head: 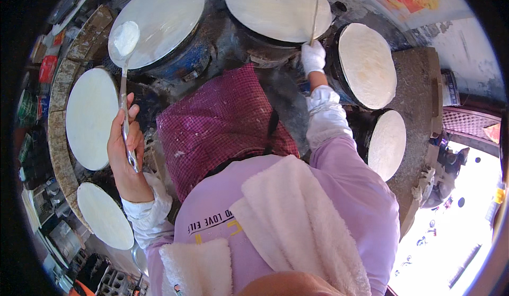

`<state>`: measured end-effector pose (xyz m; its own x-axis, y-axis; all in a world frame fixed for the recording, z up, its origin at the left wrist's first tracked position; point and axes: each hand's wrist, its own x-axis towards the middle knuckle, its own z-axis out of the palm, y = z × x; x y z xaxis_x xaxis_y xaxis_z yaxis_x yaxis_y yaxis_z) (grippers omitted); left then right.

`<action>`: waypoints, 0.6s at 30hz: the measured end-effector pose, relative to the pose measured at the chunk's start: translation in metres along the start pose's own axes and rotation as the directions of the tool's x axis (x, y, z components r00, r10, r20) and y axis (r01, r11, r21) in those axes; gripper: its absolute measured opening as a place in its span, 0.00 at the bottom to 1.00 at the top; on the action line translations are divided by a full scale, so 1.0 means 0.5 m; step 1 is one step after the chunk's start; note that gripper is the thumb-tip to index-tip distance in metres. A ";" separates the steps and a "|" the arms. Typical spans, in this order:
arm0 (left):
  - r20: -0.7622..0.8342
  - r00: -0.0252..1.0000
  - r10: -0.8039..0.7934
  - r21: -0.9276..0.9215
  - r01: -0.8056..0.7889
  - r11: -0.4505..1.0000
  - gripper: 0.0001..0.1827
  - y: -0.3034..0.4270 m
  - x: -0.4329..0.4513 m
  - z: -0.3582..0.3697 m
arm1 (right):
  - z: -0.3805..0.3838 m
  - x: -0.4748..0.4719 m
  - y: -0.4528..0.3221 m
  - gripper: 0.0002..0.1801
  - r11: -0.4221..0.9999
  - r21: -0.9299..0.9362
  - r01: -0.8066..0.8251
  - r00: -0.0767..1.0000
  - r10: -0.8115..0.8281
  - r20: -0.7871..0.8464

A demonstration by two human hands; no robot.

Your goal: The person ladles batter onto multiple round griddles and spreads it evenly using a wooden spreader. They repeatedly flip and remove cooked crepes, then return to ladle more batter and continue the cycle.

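Note:
My left hand (126,145) is bare and closed around the handle of a metal ladle (126,37). The ladle's bowl, full of pale batter, hangs over the lower left part of a large round griddle (163,21) coated with a pale layer. My right hand (313,57), in a white glove, grips a long thin stick (317,9). The stick reaches up across the right side of a second coated griddle (278,5); its far end is out of the picture. Right of that hand lies a round flatbread (368,65) with faint brown patches on a dark griddle.
Another pale round (387,145) lies lower right, and two more (92,119) (105,216) at the left. A curved brick ledge (59,137) borders the left side, a worn counter (417,81) the right. A checked apron (222,117) covers my lap.

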<state>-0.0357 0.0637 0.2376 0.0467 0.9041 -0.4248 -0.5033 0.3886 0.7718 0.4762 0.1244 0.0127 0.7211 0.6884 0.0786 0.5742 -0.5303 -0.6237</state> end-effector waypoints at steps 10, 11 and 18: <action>0.104 0.994 -0.039 -0.094 0.049 0.994 0.22 -0.021 0.028 0.025 | 0.091 -0.188 -0.242 0.16 0.987 0.156 -0.036 0.976 0.001 0.219; 0.123 0.991 -0.056 -0.093 0.067 0.993 0.22 -0.021 0.032 0.032 | 0.113 -0.187 -0.271 0.17 0.978 0.205 -0.025 0.966 -0.028 0.256; 0.221 0.974 -0.042 -0.082 0.062 0.995 0.22 -0.010 0.011 0.078 | 0.141 -0.130 -0.335 0.16 0.935 0.303 0.185 0.850 -0.307 0.428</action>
<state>0.0008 0.0734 0.2498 0.2571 0.9038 -0.3422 -0.5686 0.4278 0.7026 0.3059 0.2033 0.0571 0.2713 0.9596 -0.0745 0.5525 -0.2186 -0.8043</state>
